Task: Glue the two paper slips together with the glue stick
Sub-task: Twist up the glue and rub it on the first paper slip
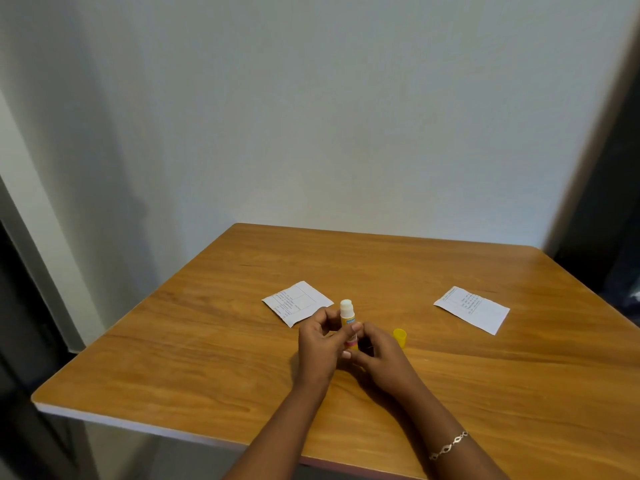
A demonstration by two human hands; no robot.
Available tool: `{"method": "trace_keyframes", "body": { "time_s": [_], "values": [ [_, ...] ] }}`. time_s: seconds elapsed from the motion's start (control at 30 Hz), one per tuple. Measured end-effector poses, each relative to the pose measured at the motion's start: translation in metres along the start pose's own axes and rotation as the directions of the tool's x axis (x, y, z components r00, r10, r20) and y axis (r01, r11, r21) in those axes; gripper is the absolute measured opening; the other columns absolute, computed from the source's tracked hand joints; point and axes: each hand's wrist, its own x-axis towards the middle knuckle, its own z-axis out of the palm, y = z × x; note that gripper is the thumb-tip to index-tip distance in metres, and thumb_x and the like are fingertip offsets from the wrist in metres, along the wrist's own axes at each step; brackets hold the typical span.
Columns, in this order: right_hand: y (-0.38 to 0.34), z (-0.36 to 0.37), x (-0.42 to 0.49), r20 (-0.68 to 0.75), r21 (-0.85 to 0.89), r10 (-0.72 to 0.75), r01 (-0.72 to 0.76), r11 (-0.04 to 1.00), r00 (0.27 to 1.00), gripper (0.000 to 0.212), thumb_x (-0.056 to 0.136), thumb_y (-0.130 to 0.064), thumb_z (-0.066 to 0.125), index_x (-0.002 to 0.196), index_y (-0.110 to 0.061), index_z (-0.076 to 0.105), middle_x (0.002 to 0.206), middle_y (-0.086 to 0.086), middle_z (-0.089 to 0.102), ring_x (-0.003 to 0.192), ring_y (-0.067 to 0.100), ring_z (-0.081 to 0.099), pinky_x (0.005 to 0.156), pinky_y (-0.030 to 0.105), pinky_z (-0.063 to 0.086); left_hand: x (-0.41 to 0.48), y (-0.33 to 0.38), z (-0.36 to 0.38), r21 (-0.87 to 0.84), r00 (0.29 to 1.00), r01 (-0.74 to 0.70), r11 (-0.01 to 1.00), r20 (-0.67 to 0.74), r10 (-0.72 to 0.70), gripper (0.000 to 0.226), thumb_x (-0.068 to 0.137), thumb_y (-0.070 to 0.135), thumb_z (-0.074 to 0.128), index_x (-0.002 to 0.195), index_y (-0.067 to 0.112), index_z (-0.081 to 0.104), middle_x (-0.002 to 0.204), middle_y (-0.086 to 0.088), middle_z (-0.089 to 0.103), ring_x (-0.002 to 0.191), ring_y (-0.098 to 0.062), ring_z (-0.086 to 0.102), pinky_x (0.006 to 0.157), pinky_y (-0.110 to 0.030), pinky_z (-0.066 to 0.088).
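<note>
An uncapped glue stick [347,315] stands upright between my two hands, its white glue tip showing on top. My left hand [320,344] wraps its left side and my right hand [377,351] grips its lower part, with fingers overlapping at the base. Its yellow cap [400,337] rests on the table just right of my right hand. One printed paper slip [298,302] lies flat behind my left hand. The second paper slip [472,308] lies flat far to the right.
The wooden table [207,358] stands against a white wall. Its front edge runs along the lower left. A dark opening lies past the table's right edge. A bracelet [448,445] is on my right wrist.
</note>
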Motion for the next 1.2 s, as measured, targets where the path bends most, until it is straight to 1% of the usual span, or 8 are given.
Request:
{"method": "trace_keyframes", "body": {
  "time_s": [0.13, 0.33, 0.53, 0.67, 0.83, 0.93, 1.07, 1.2],
  "values": [
    [-0.0032, -0.0045, -0.0013, 0.097, 0.158, 0.015, -0.030, 0.987, 0.995, 0.012, 0.086, 0.003, 0.054, 0.095, 0.009, 0.059, 0.081, 0.014, 0.060, 0.069, 0.010, 0.055, 0.062, 0.017, 0.045, 0.0006, -0.0006, -0.0009, -0.016, 1.000, 0.002, 1.000, 0.005, -0.002, 0.014, 0.078, -0.001, 0.066, 0.076, 0.012, 0.063, 0.069, -0.003, 0.062, 0.065, -0.008, 0.059, 0.062, -0.022, 0.050],
    [-0.0037, 0.0013, -0.0006, -0.017, -0.024, 0.008, -0.008, 1.000, 1.000, 0.031, 0.068, -0.012, 0.078, 0.085, -0.005, 0.054, 0.080, 0.010, 0.059, 0.069, 0.018, 0.050, 0.066, 0.035, 0.044, 0.0014, -0.0007, -0.0017, 0.024, 0.999, -0.032, 0.999, -0.043, 0.033, 0.015, 0.072, -0.004, 0.071, 0.077, -0.002, 0.057, 0.067, -0.004, 0.060, 0.057, -0.002, 0.058, 0.056, -0.016, 0.050],
    [-0.0021, -0.0005, -0.0010, 0.005, -0.004, 0.004, -0.004, 1.000, 1.000, 0.013, 0.077, -0.005, 0.068, 0.084, -0.001, 0.057, 0.082, 0.018, 0.060, 0.075, 0.025, 0.052, 0.072, 0.042, 0.046, 0.0009, -0.0017, -0.0017, 0.021, 0.999, -0.021, 1.000, -0.028, 0.022, 0.016, 0.074, -0.001, 0.070, 0.083, -0.007, 0.059, 0.074, -0.011, 0.061, 0.069, -0.015, 0.057, 0.065, -0.028, 0.050],
    [-0.0037, -0.0039, -0.0025, 0.085, 0.122, 0.011, -0.021, 0.992, 0.996, 0.013, 0.086, -0.001, 0.056, 0.096, 0.006, 0.061, 0.083, 0.014, 0.060, 0.069, 0.012, 0.053, 0.062, 0.018, 0.044, 0.0013, -0.0005, -0.0011, -0.012, 1.000, -0.014, 1.000, -0.027, 0.013, 0.010, 0.075, -0.002, 0.068, 0.081, -0.001, 0.060, 0.073, -0.010, 0.059, 0.070, -0.017, 0.054, 0.066, -0.028, 0.046],
    [-0.0029, 0.0013, -0.0006, -0.016, 0.000, 0.008, -0.008, 1.000, 1.000, 0.027, 0.068, -0.014, 0.079, 0.080, -0.012, 0.054, 0.081, 0.016, 0.059, 0.071, 0.022, 0.051, 0.069, 0.042, 0.045, 0.0029, -0.0013, -0.0021, -0.005, 0.998, -0.011, 1.000, -0.055, 0.011, 0.018, 0.070, -0.001, 0.073, 0.072, 0.006, 0.057, 0.066, -0.004, 0.060, 0.059, -0.008, 0.058, 0.057, -0.020, 0.050],
    [-0.0002, 0.0032, 0.0001, -0.049, -0.027, 0.010, -0.011, 1.000, 0.999, 0.031, 0.068, -0.013, 0.078, 0.073, -0.016, 0.048, 0.075, 0.013, 0.053, 0.067, 0.020, 0.044, 0.064, 0.039, 0.039, 0.0025, -0.0035, -0.0021, 0.010, 0.999, -0.012, 1.000, -0.049, 0.012, 0.018, 0.069, 0.000, 0.075, 0.074, 0.002, 0.057, 0.067, -0.004, 0.062, 0.060, -0.007, 0.059, 0.057, -0.021, 0.051],
    [0.0029, -0.0020, 0.0004, 0.036, 0.055, 0.007, -0.009, 0.998, 0.999, 0.013, 0.079, -0.007, 0.067, 0.084, 0.001, 0.058, 0.079, 0.021, 0.058, 0.073, 0.023, 0.050, 0.068, 0.039, 0.042, 0.0030, -0.0044, -0.0030, -0.019, 1.000, 0.005, 1.000, -0.019, -0.005, 0.010, 0.075, 0.002, 0.070, 0.079, -0.002, 0.061, 0.073, -0.011, 0.061, 0.067, -0.015, 0.056, 0.063, -0.027, 0.048],
    [0.0004, -0.0058, -0.0010, 0.128, 0.195, 0.020, -0.045, 0.980, 0.992, 0.010, 0.086, -0.004, 0.057, 0.092, -0.006, 0.064, 0.081, 0.009, 0.061, 0.071, 0.012, 0.052, 0.061, 0.018, 0.042, 0.0026, -0.0024, -0.0030, -0.054, 1.000, 0.013, 0.998, 0.006, -0.013, 0.010, 0.080, 0.002, 0.065, 0.076, 0.011, 0.065, 0.069, -0.002, 0.063, 0.063, -0.006, 0.058, 0.060, -0.018, 0.048]
  ]
}}
